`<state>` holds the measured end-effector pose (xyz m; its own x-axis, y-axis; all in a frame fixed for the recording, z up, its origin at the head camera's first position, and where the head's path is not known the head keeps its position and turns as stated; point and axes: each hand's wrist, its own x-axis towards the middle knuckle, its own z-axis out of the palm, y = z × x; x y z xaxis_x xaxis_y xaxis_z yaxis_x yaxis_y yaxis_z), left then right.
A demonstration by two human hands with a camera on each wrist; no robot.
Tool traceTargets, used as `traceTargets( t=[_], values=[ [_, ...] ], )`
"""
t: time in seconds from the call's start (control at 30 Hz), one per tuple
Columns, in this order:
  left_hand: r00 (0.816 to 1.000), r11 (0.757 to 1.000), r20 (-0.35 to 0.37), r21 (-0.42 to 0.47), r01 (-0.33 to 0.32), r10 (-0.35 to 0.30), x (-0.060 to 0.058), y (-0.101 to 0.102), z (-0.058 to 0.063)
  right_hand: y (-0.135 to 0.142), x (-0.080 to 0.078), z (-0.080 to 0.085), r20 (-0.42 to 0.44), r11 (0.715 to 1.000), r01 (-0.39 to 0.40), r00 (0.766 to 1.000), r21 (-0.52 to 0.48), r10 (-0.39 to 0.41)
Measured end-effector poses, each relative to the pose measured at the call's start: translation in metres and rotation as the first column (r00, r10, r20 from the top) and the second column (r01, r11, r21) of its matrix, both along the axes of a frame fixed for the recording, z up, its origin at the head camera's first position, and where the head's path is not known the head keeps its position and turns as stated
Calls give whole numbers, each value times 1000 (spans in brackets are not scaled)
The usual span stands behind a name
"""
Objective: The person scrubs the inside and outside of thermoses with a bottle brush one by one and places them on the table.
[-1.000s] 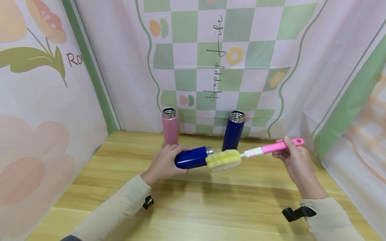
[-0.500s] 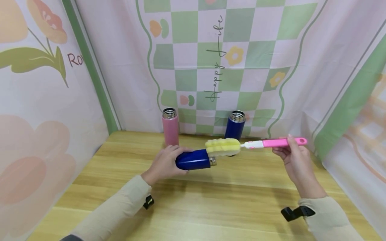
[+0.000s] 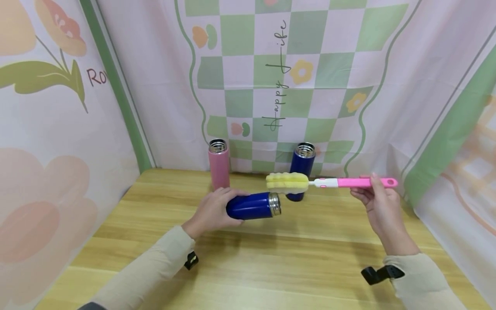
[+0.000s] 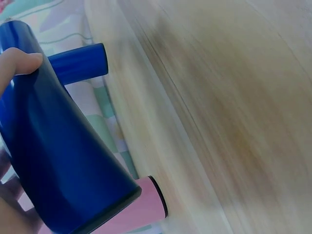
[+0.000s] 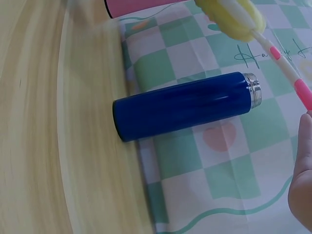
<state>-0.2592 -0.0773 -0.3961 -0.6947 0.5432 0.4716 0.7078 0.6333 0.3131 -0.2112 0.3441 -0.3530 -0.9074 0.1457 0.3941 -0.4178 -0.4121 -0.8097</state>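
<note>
My left hand [image 3: 214, 212] grips a dark blue bottle [image 3: 249, 206] round its base end, holding it tilted nearly flat above the table with its steel mouth to the right. In the left wrist view the same bottle [image 4: 63, 146] fills the left side, thumb across it. On the right, my right hand [image 3: 381, 211] pinches the pink handle of a bottle brush [image 3: 362, 183]. The brush's yellow sponge head [image 3: 287, 183] hangs level, above and apart from the bottle's mouth; the right wrist view shows part of that sponge [image 5: 234, 18].
An upright pink bottle [image 3: 219, 168] without a lid stands at the back, behind the left hand. Another dark blue bottle [image 3: 301, 165], also lidless, stands behind the sponge. A patterned curtain [image 3: 267, 77] rises behind the wooden table [image 3: 271, 271].
The sponge head has risen from in front of the bottle's mouth to above it, and the brush has levelled out. The held bottle's mouth has dipped slightly and now shows uncovered.
</note>
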Motion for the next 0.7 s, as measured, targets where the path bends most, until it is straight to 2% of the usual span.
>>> traceTargets(
  t=[0.2,0.5,0.7],
  values=[
    [997,995,72,100,-15,7,0,0,3,2,0,-1,4,999,33,999,31,-33],
    [990,967,142,253,-25,-12,-1,2,7,5,0,-2,14,999,37,999,34,-38],
    [971,943,237,326,-61,-19,-3,1,5,5,2,-3,16,999,27,1000,28,-27]
  ],
)
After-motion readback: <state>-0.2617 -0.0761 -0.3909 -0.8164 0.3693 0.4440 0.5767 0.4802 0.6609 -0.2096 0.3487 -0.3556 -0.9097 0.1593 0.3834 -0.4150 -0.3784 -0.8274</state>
